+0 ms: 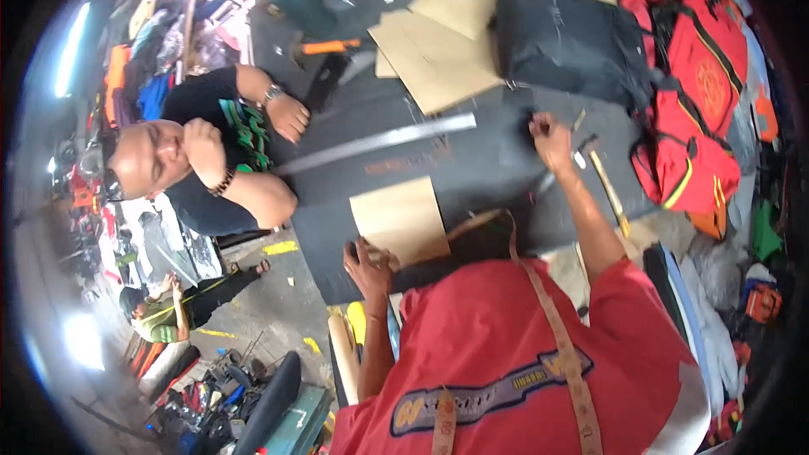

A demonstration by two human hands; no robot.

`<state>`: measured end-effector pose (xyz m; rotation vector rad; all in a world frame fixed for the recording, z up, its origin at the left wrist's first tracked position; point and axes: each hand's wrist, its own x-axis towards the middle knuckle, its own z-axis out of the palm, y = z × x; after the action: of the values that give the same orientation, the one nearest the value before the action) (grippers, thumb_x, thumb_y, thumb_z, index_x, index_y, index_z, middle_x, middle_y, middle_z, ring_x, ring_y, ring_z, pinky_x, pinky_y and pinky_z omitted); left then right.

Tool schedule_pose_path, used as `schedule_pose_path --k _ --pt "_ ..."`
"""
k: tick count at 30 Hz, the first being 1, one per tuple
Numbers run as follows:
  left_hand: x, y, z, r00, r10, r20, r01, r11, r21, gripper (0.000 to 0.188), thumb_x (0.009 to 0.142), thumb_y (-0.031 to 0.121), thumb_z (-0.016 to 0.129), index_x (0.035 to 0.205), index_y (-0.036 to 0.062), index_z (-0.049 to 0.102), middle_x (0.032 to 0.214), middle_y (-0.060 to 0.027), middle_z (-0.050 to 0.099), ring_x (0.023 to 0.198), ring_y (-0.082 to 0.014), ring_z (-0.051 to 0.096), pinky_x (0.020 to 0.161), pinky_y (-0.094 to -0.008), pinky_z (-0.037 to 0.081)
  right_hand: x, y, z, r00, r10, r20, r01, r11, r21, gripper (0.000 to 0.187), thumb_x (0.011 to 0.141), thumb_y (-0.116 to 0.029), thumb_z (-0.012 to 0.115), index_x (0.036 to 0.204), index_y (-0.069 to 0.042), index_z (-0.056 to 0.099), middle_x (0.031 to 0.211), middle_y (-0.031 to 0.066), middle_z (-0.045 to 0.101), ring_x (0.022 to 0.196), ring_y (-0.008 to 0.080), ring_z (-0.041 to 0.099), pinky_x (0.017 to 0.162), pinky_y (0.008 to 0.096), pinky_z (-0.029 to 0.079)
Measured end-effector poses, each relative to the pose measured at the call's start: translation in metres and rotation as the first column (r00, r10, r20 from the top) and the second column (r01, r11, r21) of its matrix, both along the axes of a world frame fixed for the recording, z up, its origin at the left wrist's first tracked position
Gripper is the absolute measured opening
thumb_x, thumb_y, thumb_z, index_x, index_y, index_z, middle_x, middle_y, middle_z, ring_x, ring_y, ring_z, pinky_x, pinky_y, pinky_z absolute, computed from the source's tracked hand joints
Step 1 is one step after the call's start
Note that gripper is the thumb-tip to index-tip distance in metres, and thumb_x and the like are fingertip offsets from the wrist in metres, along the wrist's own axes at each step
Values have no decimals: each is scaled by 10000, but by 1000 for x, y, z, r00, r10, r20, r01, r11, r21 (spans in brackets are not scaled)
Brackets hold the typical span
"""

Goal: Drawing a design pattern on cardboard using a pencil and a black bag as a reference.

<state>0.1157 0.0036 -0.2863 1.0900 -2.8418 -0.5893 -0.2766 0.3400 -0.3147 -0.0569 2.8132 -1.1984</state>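
Note:
My left hand rests with its fingers apart by the near left corner of a tan cardboard piece. That piece lies on a black sheet spread over the table. Farther right, my right hand is closed with curled fingers above the black sheet; whatever it pinches, if anything, is too dark to make out. A long metal ruler lies beyond the cardboard. Around my neck hangs a tape measure, its ends over my red shirt.
A hammer lies right of my right hand. Larger cardboard sheets, a black bag and red bags lie beyond. Another person leans on the table's left side; a second person stands farther off.

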Motion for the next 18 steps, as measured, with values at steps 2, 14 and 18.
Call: schedule_pose_path --k 2,14,18 --pt "-3 2 3 997 39 -73 -37 999 30 759 858 276 825 1518 60 517 1446 -319 476 1328 -520 470 1119 -594 398 0 -23 15 999 31 22 -30 999 -39 204 972 -152 730 1146 -47 737 913 179 766 841 273 757 814 405 585" --pt "-47 20 14 998 57 16 -59 979 197 885 767 114 844 1565 122 462 1209 -260 536 1097 -461 558 956 -539 459 -101 -182 40 938 301 -170 -325 936 -133 176 902 -28 661 1071 -12 707 967 198 722 910 364 711 832 454 565" --pt "-67 17 31 999 17 36 -20 996 81 933 710 67 858 1556 145 474 1278 -224 538 1185 -432 528 973 -548 447 -146 -213 42 923 360 -138 -375 921 -109 149 906 -30 641 1040 6 696 966 189 696 946 378 681 869 484 547"
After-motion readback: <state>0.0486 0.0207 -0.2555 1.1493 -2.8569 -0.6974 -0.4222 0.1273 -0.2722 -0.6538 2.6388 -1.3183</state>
